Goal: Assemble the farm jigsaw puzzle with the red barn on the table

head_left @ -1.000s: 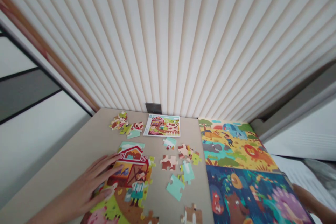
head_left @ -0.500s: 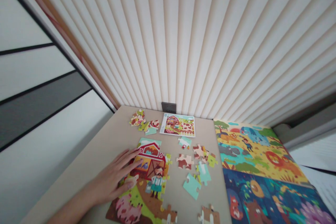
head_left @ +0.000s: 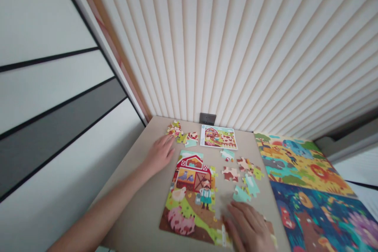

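Observation:
My left hand (head_left: 161, 152) reaches to the far left of the table, fingers stretched out, with its fingertips at a small heap of jigsaw pieces (head_left: 175, 128). In front of me lies a partly joined farm jigsaw puzzle (head_left: 189, 197) showing a red barn, a farmer, a hen and a spotted pig. My right hand (head_left: 251, 226), slightly blurred, lies low at the puzzle's lower right edge with fingers extended and thumb apart. It partly covers a brown piece (head_left: 270, 228). Brown-and-white cow pieces (head_left: 230, 173) and pale blue pieces (head_left: 241, 194) lie loose beyond it.
A picture card (head_left: 218, 137) of the farm scene lies at the back by the pleated wall. On the right are two other pictures, a savanna scene (head_left: 298, 161) and a dark forest scene (head_left: 321, 216). A black socket (head_left: 208, 118) sits behind the card.
My left hand has moved from the puzzle up to the heap of pieces. My right hand has come into view at the lower right. The view has shifted, so the table appears further right.

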Motion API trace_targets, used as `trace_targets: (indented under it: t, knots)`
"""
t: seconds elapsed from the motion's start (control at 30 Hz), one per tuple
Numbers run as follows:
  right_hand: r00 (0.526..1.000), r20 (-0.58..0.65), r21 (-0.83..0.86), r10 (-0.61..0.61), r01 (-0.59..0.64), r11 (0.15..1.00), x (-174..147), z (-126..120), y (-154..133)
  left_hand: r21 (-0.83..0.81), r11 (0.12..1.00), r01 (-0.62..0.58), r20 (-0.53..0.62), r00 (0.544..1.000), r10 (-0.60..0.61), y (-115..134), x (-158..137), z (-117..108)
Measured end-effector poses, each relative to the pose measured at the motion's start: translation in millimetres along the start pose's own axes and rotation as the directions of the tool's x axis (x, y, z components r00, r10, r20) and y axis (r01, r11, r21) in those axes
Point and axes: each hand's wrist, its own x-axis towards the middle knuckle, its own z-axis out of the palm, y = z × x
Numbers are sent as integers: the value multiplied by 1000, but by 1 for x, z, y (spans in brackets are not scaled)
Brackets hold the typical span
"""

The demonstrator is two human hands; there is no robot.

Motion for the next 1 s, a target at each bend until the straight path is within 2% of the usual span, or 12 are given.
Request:
trace_targets:
  t: [0.07, 0.13, 0.23, 0.57, 1.0]
  knots:
    - [998, 24, 38, -59, 58, 998, 35, 22, -33, 21, 998, 62, -26, 998, -61, -13, 28, 7]
    - [998, 47, 40, -42, 40, 998, 59, 34, -59, 27, 995, 98, -32, 995, -97, -23, 47, 14]
    - [997, 80, 34, -21, 19, 999, 78, 41, -79, 17, 992, 127, -25, 992, -126, -33, 59, 20]
    - [992, 117, 133, -44, 28, 991, 90, 49, -80, -34, 988, 152, -58, 986, -154, -36, 54, 25]
    - [987, 107, 179, -124, 104, 978, 99, 56, -90, -114, 989, 98, -113, 987, -111, -46, 36, 15]
